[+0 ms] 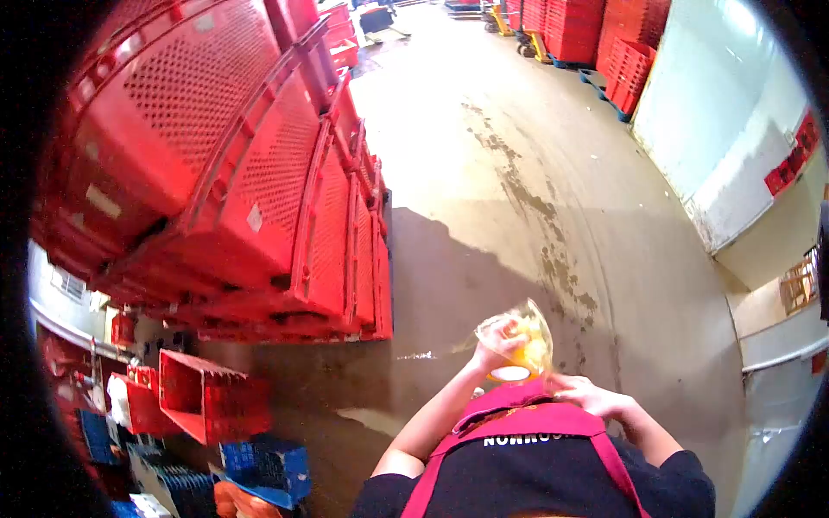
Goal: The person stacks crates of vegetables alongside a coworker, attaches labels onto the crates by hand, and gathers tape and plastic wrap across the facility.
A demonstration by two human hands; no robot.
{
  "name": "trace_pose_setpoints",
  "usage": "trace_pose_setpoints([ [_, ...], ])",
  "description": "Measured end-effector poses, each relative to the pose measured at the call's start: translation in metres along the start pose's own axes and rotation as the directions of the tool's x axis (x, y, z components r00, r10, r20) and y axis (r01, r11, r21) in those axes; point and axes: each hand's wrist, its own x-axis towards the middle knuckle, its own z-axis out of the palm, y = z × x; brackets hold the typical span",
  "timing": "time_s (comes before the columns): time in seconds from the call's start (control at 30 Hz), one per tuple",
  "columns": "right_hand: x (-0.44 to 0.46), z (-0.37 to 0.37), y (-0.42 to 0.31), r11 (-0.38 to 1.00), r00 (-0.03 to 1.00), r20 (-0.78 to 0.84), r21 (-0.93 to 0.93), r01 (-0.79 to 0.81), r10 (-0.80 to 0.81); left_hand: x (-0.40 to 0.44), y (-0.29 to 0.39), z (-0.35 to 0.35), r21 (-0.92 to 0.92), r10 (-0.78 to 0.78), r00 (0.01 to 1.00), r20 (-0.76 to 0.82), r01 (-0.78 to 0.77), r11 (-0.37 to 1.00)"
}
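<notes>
My left hand (499,343) is closed on a clear plastic bag (539,338) in front of my chest. Something yellow-orange shows through the plastic, and a pale oval patch sits low on it; I cannot make out what the contents are. My right hand (589,397) lies against the upper edge of my magenta apron (527,420), just below and to the right of the bag. Its fingers are stretched toward the bag, and whether they touch it cannot be made out.
Tall stacks of red plastic crates (259,186) rise close on the left. Lower left stand a red crate (207,401) and blue crates (268,470). A wet-streaked floor (466,173) runs ahead. Along the right is a pale wall (717,121), with more red crates (629,73) farther off.
</notes>
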Motion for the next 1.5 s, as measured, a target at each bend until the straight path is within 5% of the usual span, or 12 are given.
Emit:
trace_pose_setpoints([
  [0.1, 0.000, -0.006, 0.035, 0.582, 0.898, -0.363, 0.797, 0.161, 0.249, 0.049, -0.019, -0.021, 0.012, 0.255, 0.964, -0.080, -0.255, 0.967],
  [0.17, 0.000, -0.033, 0.024, 0.275, 0.809, -0.496, 0.864, 0.422, 0.315, 0.064, 0.029, -0.030, -0.036, 0.032, 0.999, -0.027, -0.033, 0.999],
  [0.33, 0.016, -0.096, 0.064, 0.085, 0.801, -0.529, 0.845, 0.528, 0.280, 0.118, 0.120, -0.026, 0.362, 0.557, 0.828, 0.065, -0.540, 0.760],
  [0.63, 0.057, -0.241, 0.183, 0.174, 0.482, -0.705, 0.640, 0.748, 0.520, 0.294, 0.112, 0.005, 0.593, 0.184, 0.874, 0.450, -0.447, 0.670],
  [0.73, 0.072, -0.302, 0.196, 0.606, 0.288, -0.893, 0.448, 0.658, 0.347, 0.342, 0.117, -0.006, 0.520, 0.217, 0.844, 0.490, -0.483, 0.705],
  [0.83, 0.088, -0.368, 0.180, 0.981, 0.259, -0.947, 0.196, -0.011, 0.192, 0.386, 0.110, -0.024, 0.406, 0.318, 0.827, 0.463, -0.517, 0.753],
  [0.97, 0.138, -0.442, 0.215, 0.984, 0.362, -0.928, 0.026, -0.175, 0.089, 0.440, 0.110, -0.064, 0.161, 0.033, 0.952, 0.304, -0.085, 0.983],
  [1.1, 0.202, -0.526, 0.262, 0.924, 0.169, -0.938, 0.332, 0.191, 0.302, 0.496, 0.071, -0.122, 0.103, 0.042, 0.988, 0.148, -0.057, 0.993],
  [1.23, 0.331, -0.584, 0.302, 0.610, 0.640, -0.768, 0.516, 0.601, 0.019, 0.569, 0.090, -0.183, -0.451, -0.043, 0.991, 0.125, 0.095, 0.887],
  [1.27, 0.369, -0.589, 0.278, 0.875, 0.701, -0.713, 0.332, 0.352, -0.011, 0.594, 0.086, -0.199, -0.478, 0.046, 0.987, 0.152, 0.033, 0.878],
  [1.37, 0.479, -0.580, 0.238, 0.186, 0.934, -0.357, 0.916, 0.356, -0.028, 0.655, 0.092, -0.243, -0.649, 0.157, 0.960, 0.230, 0.031, 0.760],
  [1.5, 0.527, -0.606, 0.246, 0.313, 0.988, 0.078, 0.949, -0.032, -0.135, 0.718, 0.094, -0.310, -0.868, 0.222, 0.971, -0.083, -0.181, 0.463],
])
